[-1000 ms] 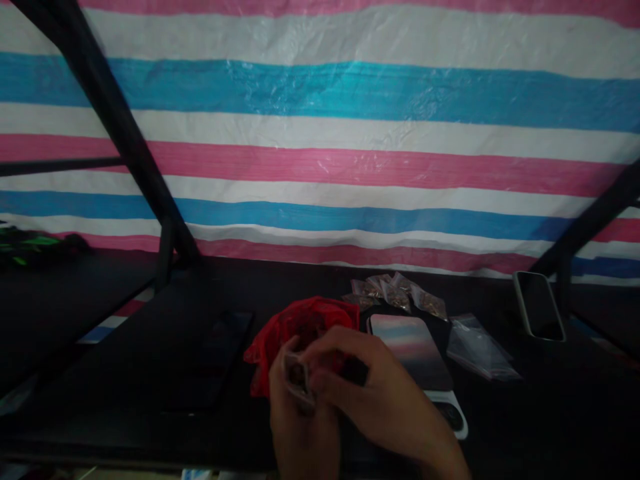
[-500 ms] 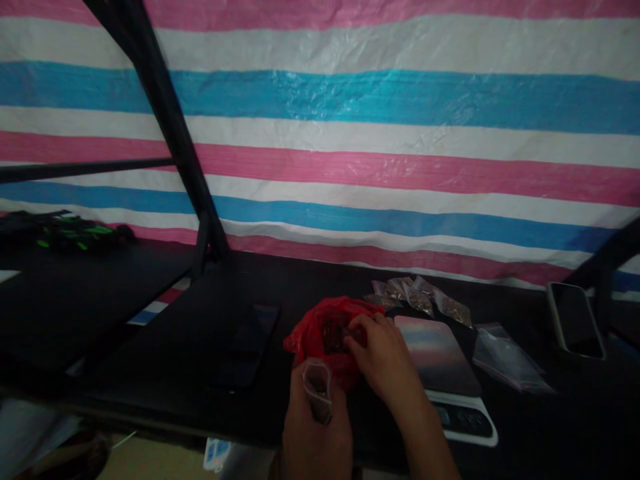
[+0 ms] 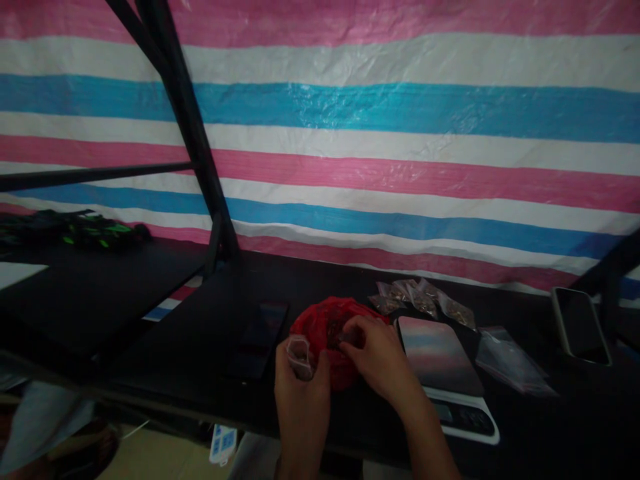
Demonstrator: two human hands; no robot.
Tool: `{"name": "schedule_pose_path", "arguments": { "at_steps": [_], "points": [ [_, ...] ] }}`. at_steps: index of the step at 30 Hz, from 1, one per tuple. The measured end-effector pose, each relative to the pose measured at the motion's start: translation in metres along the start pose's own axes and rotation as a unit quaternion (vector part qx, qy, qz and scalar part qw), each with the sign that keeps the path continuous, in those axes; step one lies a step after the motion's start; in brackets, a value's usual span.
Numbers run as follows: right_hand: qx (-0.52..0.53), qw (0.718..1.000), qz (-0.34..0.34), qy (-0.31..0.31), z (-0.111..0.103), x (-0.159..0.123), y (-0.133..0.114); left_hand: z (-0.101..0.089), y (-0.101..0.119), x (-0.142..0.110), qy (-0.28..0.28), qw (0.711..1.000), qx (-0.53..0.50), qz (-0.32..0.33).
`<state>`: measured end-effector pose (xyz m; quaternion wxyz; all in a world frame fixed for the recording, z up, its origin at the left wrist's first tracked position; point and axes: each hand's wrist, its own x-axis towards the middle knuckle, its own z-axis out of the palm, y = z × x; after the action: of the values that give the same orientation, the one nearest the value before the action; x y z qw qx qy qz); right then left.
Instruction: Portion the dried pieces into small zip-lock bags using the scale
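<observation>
My left hand [image 3: 303,403] is closed around a small clear zip bag [image 3: 300,358], whose mouth gapes upward. Just beyond it sits a red plastic bag [image 3: 315,320], open at the top, with small dark brownish pieces inside. The fingers of my right hand [image 3: 373,353] pinch together over the opening of the red bag; what they hold is too dark to make out. To the right of that hand lies a digital scale [image 3: 440,357] with a bare metal plate. Several filled zip bags [image 3: 423,300] rest behind the scale.
Flat, clear zip bags [image 3: 513,363] lie right of the scale, and a phone [image 3: 581,327] leans farther right. A dark flat phone-like slab [image 3: 260,340] is left of the red bag. A black frame post [image 3: 193,133] rises at the left, near a green-and-black object [image 3: 100,230].
My left hand has shifted left and slightly up with the zip bag. My right hand stays at the red bag. The whole view has turned slightly left.
</observation>
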<state>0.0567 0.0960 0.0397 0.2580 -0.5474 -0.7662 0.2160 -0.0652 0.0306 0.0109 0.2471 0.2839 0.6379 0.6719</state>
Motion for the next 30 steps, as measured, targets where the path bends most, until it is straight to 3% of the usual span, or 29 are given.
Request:
{"name": "schedule_pose_path", "arguments": {
  "at_steps": [10, 20, 26, 30],
  "points": [
    [0.094, 0.994, 0.053, -0.017, 0.001, -0.003, -0.007, 0.008, -0.008, 0.004, -0.013, 0.997, -0.072, -0.007],
    [0.259, 0.964, 0.059, -0.024, 0.001, -0.001, 0.021, 0.007, -0.012, 0.009, -0.046, 0.994, 0.002, 0.099],
    [0.271, 0.960, 0.042, 0.047, -0.012, 0.000, 0.023, 0.004, -0.012, 0.006, -0.118, 0.964, 0.151, 0.184],
    [0.286, 0.954, 0.031, 0.087, -0.018, -0.003, 0.018, 0.007, -0.011, 0.007, -0.124, 0.958, 0.157, 0.206]
  ]
}}
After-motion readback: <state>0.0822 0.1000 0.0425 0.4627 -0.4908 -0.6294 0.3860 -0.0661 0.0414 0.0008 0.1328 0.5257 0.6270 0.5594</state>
